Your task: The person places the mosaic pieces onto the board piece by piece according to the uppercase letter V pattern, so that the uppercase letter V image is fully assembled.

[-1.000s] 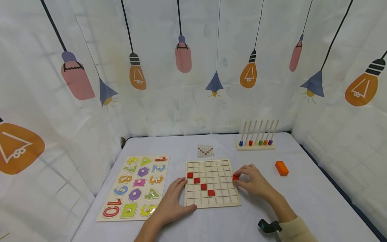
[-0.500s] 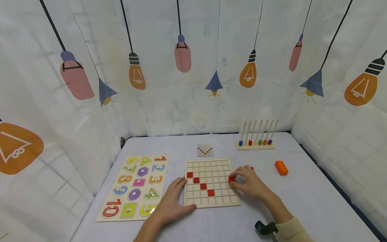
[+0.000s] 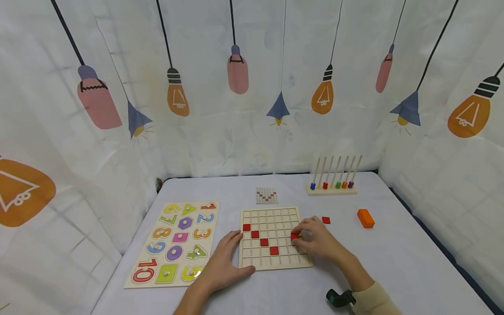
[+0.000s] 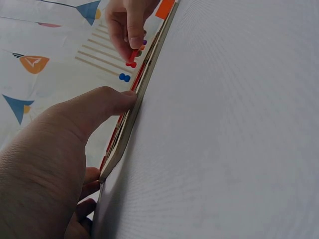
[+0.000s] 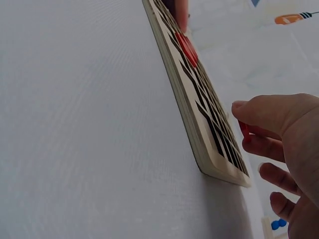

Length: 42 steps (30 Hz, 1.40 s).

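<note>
In the head view a wooden grid board (image 3: pixel 283 262) lies flat at the middle of the table. Several red square tiles (image 3: pixel 264 242) sit in its cells, stepping down diagonally from the left side. My left hand (image 3: pixel 222 267) rests at its lower left corner, fingers at the left edge and thumb on the near edge, spread wide. Between thumb and fingertips my right hand (image 3: pixel 320 240) pinches another red tile (image 3: pixel 294 236) over the board's right part. The right wrist view shows this held tile (image 5: pixel 243 129) tilted, apart from the board. A loose red tile (image 3: pixel 326 220) lies right of the board.
A number-and-shape puzzle board (image 3: pixel 173 245) lies left. Beyond the grid board is a small pattern card (image 3: pixel 267 195). A peg stand with colored beads (image 3: pixel 332 191) stands at the back right, and an orange block (image 3: pixel 365 218) lies near the right edge.
My right hand has carried its red tile leftward from the board's right edge to over the cells. The loose tile behind it has come into view. My left hand stays put.
</note>
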Tool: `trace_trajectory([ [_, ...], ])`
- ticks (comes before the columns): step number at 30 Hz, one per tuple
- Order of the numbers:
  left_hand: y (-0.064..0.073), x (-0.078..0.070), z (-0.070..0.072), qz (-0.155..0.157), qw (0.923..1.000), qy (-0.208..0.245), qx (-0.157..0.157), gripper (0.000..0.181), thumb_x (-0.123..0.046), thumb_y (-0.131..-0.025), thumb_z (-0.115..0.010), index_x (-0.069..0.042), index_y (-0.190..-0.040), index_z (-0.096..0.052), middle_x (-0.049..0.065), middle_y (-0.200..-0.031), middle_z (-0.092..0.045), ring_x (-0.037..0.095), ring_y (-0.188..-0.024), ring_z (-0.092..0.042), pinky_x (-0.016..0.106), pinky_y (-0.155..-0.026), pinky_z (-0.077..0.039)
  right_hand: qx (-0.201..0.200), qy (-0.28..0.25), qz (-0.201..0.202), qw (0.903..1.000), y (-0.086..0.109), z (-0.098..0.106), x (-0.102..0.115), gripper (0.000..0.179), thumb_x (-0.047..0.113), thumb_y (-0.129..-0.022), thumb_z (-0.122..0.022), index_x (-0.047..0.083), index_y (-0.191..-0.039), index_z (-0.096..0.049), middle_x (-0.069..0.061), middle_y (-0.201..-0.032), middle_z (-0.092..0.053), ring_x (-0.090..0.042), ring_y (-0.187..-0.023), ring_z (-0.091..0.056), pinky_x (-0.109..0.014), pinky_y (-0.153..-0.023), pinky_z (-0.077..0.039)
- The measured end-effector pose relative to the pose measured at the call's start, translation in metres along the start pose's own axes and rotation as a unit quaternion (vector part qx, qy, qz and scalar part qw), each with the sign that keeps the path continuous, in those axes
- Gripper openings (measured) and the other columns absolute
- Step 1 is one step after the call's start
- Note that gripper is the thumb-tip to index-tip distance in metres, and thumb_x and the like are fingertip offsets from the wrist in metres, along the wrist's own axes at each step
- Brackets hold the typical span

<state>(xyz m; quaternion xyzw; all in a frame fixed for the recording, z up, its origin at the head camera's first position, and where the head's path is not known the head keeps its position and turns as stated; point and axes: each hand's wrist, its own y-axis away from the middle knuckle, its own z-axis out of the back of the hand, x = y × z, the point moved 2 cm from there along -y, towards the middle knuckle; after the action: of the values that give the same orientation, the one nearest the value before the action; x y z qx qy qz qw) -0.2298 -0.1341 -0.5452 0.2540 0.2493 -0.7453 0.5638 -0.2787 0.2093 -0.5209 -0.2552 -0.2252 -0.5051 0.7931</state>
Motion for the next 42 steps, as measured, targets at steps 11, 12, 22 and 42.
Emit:
trace_trajectory([
  [11,0.0,0.0,0.0,-0.008,1.0,0.002,-0.004,0.111,-0.066,-0.078,-0.093,-0.013,-0.166,-0.051,0.0,-0.176,-0.042,0.032,-0.166,-0.037,0.061,-0.132,-0.04,0.019,-0.001,0.021,0.9996,-0.007,-0.015,0.009,0.02,0.035,-0.097,-0.088,0.032,-0.116,-0.083,0.021,-0.119,-0.072,-0.01,-0.119,-0.051,-0.039,-0.098,-0.052],
  [12,0.0,0.0,0.0,-0.008,1.0,0.003,-0.003,0.111,-0.066,-0.078,-0.092,-0.013,-0.166,-0.051,0.0,-0.177,-0.042,0.032,-0.166,-0.037,0.061,-0.132,-0.04,0.021,-0.004,0.017,0.9996,-0.007,-0.016,0.009,0.02,0.036,-0.097,-0.088,0.033,-0.116,-0.083,0.021,-0.12,-0.072,-0.01,-0.119,-0.05,-0.039,-0.098,-0.052],
  [22,0.0,0.0,0.0,-0.008,1.0,0.005,-0.001,0.111,-0.066,-0.078,-0.092,-0.013,-0.166,-0.051,0.0,-0.177,-0.042,0.031,-0.167,-0.037,0.061,-0.133,-0.04,0.026,0.006,0.027,0.9993,-0.012,-0.026,0.013,0.019,0.032,-0.097,-0.088,0.035,-0.116,-0.083,0.024,-0.117,-0.069,-0.007,-0.115,-0.049,-0.036,-0.097,-0.05],
  [42,0.0,-0.001,0.001,-0.01,0.9999,0.006,0.0,0.111,-0.067,-0.078,-0.092,-0.013,-0.166,-0.051,0.002,-0.177,-0.042,0.032,-0.167,-0.037,0.062,-0.132,-0.04,0.032,-0.001,0.005,0.9995,-0.015,-0.032,0.014,0.018,0.036,-0.097,-0.088,0.037,-0.114,-0.083,0.024,-0.113,-0.064,-0.006,-0.115,-0.048,-0.035,-0.097,-0.051],
])
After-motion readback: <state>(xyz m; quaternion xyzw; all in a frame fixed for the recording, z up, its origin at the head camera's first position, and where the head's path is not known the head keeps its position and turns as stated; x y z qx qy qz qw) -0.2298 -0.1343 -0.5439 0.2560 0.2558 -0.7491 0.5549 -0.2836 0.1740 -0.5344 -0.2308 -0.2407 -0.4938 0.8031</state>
